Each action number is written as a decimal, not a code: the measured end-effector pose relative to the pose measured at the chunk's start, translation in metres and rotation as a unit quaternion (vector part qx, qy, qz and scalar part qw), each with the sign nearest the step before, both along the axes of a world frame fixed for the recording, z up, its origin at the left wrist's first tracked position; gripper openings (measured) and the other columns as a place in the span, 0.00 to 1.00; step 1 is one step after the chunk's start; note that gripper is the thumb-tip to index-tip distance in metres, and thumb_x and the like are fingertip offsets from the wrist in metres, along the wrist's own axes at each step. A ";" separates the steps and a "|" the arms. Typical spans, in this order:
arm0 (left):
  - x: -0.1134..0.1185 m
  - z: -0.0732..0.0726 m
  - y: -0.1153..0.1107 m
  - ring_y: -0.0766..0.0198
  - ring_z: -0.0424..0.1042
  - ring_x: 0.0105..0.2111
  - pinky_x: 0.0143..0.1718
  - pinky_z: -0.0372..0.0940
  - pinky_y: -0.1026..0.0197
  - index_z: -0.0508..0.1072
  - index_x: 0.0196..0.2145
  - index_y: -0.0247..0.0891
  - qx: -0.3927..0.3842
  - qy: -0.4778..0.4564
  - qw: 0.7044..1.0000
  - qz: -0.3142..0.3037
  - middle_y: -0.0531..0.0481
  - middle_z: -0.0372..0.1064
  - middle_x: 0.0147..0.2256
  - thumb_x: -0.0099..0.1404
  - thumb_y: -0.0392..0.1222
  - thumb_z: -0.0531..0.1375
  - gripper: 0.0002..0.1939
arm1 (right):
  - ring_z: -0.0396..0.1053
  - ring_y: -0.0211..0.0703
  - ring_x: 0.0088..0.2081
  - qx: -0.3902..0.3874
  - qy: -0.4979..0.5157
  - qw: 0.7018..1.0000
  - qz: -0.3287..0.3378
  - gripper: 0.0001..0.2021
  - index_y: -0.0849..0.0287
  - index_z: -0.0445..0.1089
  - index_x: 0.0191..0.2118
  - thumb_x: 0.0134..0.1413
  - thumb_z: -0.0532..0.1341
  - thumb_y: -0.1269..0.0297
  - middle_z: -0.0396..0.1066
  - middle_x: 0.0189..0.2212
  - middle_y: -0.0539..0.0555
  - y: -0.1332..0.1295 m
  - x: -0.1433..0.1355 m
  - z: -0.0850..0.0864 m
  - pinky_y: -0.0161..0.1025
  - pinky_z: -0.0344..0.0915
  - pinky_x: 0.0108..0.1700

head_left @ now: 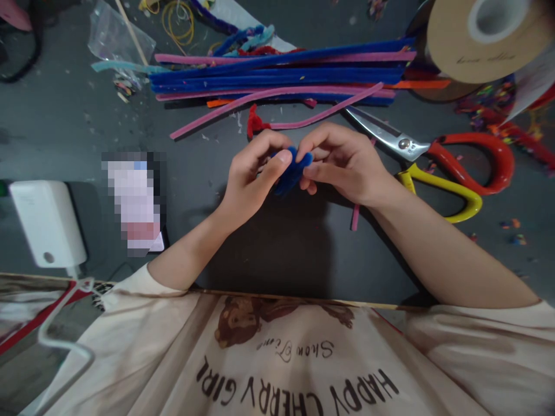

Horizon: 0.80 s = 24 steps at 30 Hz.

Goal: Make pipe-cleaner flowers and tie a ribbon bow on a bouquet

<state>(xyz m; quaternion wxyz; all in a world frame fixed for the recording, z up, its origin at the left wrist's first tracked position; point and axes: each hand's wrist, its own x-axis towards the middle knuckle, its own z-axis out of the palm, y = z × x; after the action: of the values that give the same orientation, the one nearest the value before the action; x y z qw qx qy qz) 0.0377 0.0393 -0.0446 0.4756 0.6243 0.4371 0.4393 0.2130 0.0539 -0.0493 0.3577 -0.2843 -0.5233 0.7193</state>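
A bent blue pipe cleaner (289,180), folded into small loops, is held between my two hands above the dark table. My left hand (259,169) pinches its left side with thumb and fingers. On the other side my right hand (340,162) grips it between thumb and fingertips. Just beyond the hands lies a pink pipe cleaner with a twisted red end (256,121). Part of a pink stem (355,218) shows below my right hand. My fingers hide some of the blue loops.
A bundle of blue and pink pipe cleaners (277,81) lies across the back. Scissors (405,143) with red and yellow handles rest to the right, below a cardboard spool (451,34). A blurred phone (156,190) and a white power bank (48,222) lie left.
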 end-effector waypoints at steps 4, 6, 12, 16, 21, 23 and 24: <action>0.000 0.000 0.001 0.74 0.61 0.20 0.21 0.59 0.66 0.67 0.27 0.40 -0.008 -0.005 1.000 -0.013 0.56 0.60 0.21 0.64 0.53 0.56 0.15 | 0.68 0.27 0.24 -0.002 0.006 1.000 -0.002 0.06 0.60 0.67 0.37 0.54 0.63 0.65 0.70 0.23 0.45 0.000 0.000 0.000 0.25 0.66 0.26; 0.000 -0.001 0.001 0.74 0.59 0.20 0.21 0.58 0.66 0.65 0.25 0.40 -0.018 -0.013 1.000 -0.010 0.56 0.58 0.20 0.64 0.53 0.56 0.16 | 0.68 0.27 0.24 0.000 0.010 1.000 -0.003 0.07 0.61 0.67 0.37 0.54 0.63 0.65 0.70 0.22 0.45 -0.001 -0.001 0.000 0.25 0.66 0.25; 0.000 -0.002 0.001 0.74 0.55 0.18 0.19 0.52 0.64 0.64 0.23 0.39 -0.039 -0.026 0.999 0.006 0.57 0.55 0.18 0.62 0.56 0.56 0.19 | 0.68 0.27 0.24 -0.002 0.005 1.000 -0.022 0.07 0.60 0.68 0.36 0.53 0.64 0.64 0.69 0.22 0.44 -0.001 -0.002 0.001 0.25 0.66 0.24; 0.002 -0.001 0.001 0.75 0.55 0.17 0.18 0.52 0.64 0.63 0.22 0.39 -0.039 -0.036 0.998 0.018 0.57 0.54 0.18 0.62 0.56 0.57 0.19 | 0.69 0.28 0.25 0.010 0.007 0.999 -0.045 0.07 0.60 0.68 0.36 0.53 0.64 0.64 0.69 0.23 0.45 -0.002 -0.002 -0.002 0.25 0.66 0.24; 0.002 -0.001 0.001 0.74 0.56 0.17 0.19 0.53 0.65 0.62 0.22 0.39 -0.050 -0.045 0.998 0.021 0.57 0.54 0.18 0.63 0.54 0.56 0.18 | 0.69 0.29 0.25 0.011 0.002 0.997 -0.075 0.07 0.60 0.68 0.36 0.52 0.65 0.64 0.70 0.23 0.45 -0.003 -0.002 -0.003 0.26 0.65 0.23; 0.002 -0.002 0.001 0.74 0.56 0.18 0.19 0.54 0.65 0.62 0.22 0.39 -0.050 -0.048 0.997 0.023 0.57 0.55 0.18 0.62 0.55 0.56 0.19 | 0.69 0.28 0.24 0.008 0.012 0.997 -0.077 0.07 0.59 0.68 0.35 0.52 0.64 0.65 0.69 0.23 0.44 -0.003 -0.003 -0.002 0.25 0.65 0.23; 0.002 -0.002 0.001 0.74 0.56 0.18 0.19 0.55 0.65 0.62 0.22 0.39 -0.050 -0.050 0.997 0.024 0.57 0.55 0.18 0.62 0.55 0.57 0.19 | 0.69 0.28 0.24 0.007 0.013 0.997 -0.078 0.06 0.59 0.68 0.35 0.52 0.64 0.65 0.69 0.23 0.44 -0.003 -0.003 -0.002 0.25 0.66 0.23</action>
<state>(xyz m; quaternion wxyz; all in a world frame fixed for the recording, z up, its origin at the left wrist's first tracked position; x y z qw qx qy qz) 0.0402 0.0408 -0.0465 0.5163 0.5668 0.4492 0.4588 0.2103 0.0509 -0.0511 0.4215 -0.3123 -0.4995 0.6894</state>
